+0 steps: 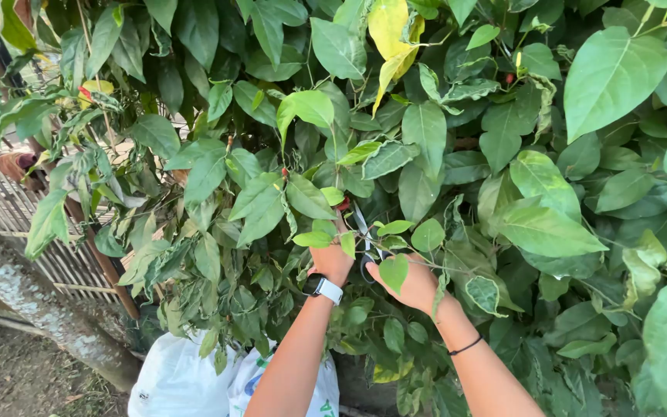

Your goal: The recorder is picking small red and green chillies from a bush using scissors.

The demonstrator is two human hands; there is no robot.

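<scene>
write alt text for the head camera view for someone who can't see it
Two bare hands, left hand and right hand, reach into a dense green leafy shrub, with slim metal scissors between them. White plastic bags sit below, a slatted bamboo fence at left.

Both hands (332, 261) (414, 284) reach into leafy bush (503, 154), right holding scissors (364, 232).

Deep green is shown by the leaves (426, 131), with one yellow leaf (390, 35) at the top. A black and white watch (323, 289) and a thin black wristband (465, 346) are seen. White is shown by the bags (183, 378), silver by the scissor blades (363, 224), red by small fruits (343, 204)
</scene>
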